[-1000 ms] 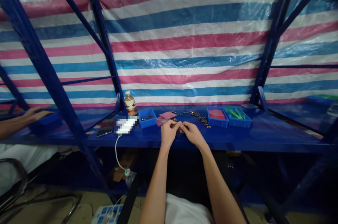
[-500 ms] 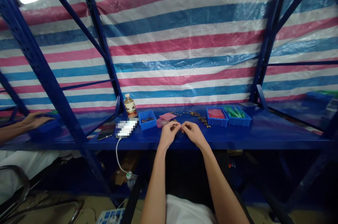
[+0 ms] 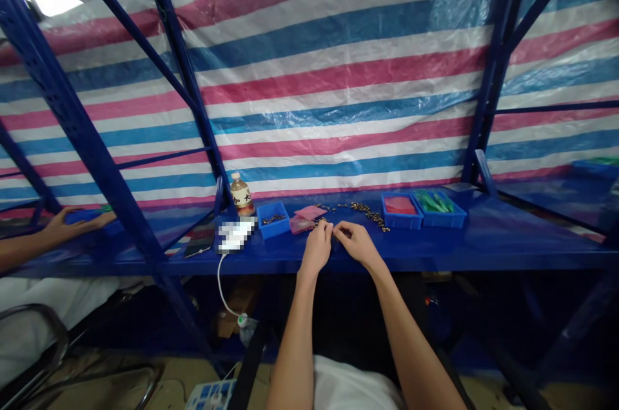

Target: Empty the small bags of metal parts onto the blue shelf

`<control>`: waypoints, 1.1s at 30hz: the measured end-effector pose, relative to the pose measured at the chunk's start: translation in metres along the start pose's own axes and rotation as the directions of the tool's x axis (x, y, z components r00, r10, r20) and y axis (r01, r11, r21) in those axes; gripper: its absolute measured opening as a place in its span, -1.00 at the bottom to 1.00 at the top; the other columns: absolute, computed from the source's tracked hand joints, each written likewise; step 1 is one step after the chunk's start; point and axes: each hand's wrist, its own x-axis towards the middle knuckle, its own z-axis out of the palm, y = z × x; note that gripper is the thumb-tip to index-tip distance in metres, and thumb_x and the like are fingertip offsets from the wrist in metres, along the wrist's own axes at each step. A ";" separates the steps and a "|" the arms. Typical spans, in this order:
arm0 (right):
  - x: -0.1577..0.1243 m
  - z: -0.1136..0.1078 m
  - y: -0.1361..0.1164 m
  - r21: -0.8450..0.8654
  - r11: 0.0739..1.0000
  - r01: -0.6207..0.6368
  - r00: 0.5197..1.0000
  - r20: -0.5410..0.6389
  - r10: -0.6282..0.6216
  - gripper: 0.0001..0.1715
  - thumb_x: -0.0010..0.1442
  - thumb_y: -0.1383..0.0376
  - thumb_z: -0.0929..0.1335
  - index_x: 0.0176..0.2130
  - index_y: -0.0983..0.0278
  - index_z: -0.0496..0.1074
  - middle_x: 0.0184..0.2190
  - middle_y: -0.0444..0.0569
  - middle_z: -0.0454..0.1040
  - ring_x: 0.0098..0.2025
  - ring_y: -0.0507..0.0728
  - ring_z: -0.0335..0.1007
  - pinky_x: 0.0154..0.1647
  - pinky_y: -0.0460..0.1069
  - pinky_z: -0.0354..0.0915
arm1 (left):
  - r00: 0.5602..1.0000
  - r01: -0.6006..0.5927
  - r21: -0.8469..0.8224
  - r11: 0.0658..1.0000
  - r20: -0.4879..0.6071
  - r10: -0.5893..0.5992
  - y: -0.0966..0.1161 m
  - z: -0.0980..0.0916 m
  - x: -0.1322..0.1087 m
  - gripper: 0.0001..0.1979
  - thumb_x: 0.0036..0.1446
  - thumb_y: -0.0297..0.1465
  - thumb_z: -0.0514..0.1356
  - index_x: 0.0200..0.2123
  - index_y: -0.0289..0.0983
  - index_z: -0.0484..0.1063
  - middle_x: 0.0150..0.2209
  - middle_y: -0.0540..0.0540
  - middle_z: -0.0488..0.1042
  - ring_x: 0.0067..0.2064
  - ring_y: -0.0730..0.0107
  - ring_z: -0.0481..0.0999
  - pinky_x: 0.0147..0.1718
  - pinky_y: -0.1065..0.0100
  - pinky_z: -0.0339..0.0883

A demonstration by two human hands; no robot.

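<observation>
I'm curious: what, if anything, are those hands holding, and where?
The left hand and right hand come together at the fingertips; anything pinched there is too small to tell.

The left hand (image 3: 316,250) and right hand (image 3: 355,244) meet fingertip to fingertip just above the blue steel shelf (image 3: 507,242), pinching something too small to tell. Just past them, at 12 o'clock, small brass-coloured parts (image 3: 368,215) lie scattered in a loose line running toward 1 o'clock. A pink square sheet (image 3: 310,211) sits at 11 o'clock, and a small blue tray (image 3: 273,223) holding similar parts sits at 10 o'clock, beside a plastic bottle (image 3: 242,195). At 2 o'clock, a blue bin of red pieces (image 3: 401,211) stands touching a blue bin of green strips (image 3: 439,211). At 9 o'clock, a co-worker's hand (image 3: 77,227) reaches toward another blue bin (image 3: 82,217).
</observation>
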 end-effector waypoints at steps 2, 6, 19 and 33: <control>0.000 0.000 -0.001 -0.004 1.000 0.004 1.000 0.008 -0.004 -0.68 0.25 0.12 0.27 -0.38 0.25 0.48 -0.43 -0.08 0.54 -0.41 0.10 0.39 -0.31 -0.05 0.25 | 1.000 0.011 0.053 0.999 -0.008 -0.011 0.000 0.002 0.001 -0.69 0.40 -0.27 -0.10 -0.21 -0.23 0.38 -0.32 -0.18 0.55 -0.27 0.19 0.56 -0.32 0.34 0.25; 0.000 -0.001 -0.003 -0.008 1.000 0.020 0.999 0.027 -0.019 -0.70 0.24 0.14 0.28 -0.36 0.25 0.50 -0.41 -0.07 0.56 -0.39 0.12 0.41 -0.30 -0.04 0.26 | 0.998 0.030 0.089 0.996 -0.052 -0.025 0.001 0.004 0.002 -0.63 0.39 -0.24 -0.10 -0.29 -0.25 0.44 -0.31 -0.24 0.57 -0.24 0.13 0.56 -0.28 0.30 0.25; -0.001 0.001 -0.001 -0.006 1.000 -0.029 0.999 -0.024 0.029 -0.71 0.24 0.15 0.26 -0.39 0.24 0.46 -0.48 -0.11 0.50 -0.45 0.08 0.35 -0.38 -0.06 0.20 | 1.000 -0.012 -0.290 0.957 0.001 0.013 -0.006 -0.009 -0.003 -0.74 0.30 -0.18 0.07 -0.22 -0.22 0.42 -0.27 -0.03 0.53 -0.24 0.37 0.51 -0.22 0.41 0.32; -0.001 0.001 0.000 0.036 0.997 -0.069 0.997 0.039 0.068 -0.66 0.23 0.08 0.26 -0.37 0.24 0.47 -0.47 -0.07 0.54 -0.41 0.13 0.44 -0.35 -0.03 0.26 | 0.948 0.070 -0.252 0.965 -0.283 -0.143 -0.012 -0.023 -0.006 -0.75 0.23 -0.19 0.17 -0.29 -0.26 0.46 -0.38 -0.05 0.54 -0.33 0.36 0.52 -0.29 0.40 0.32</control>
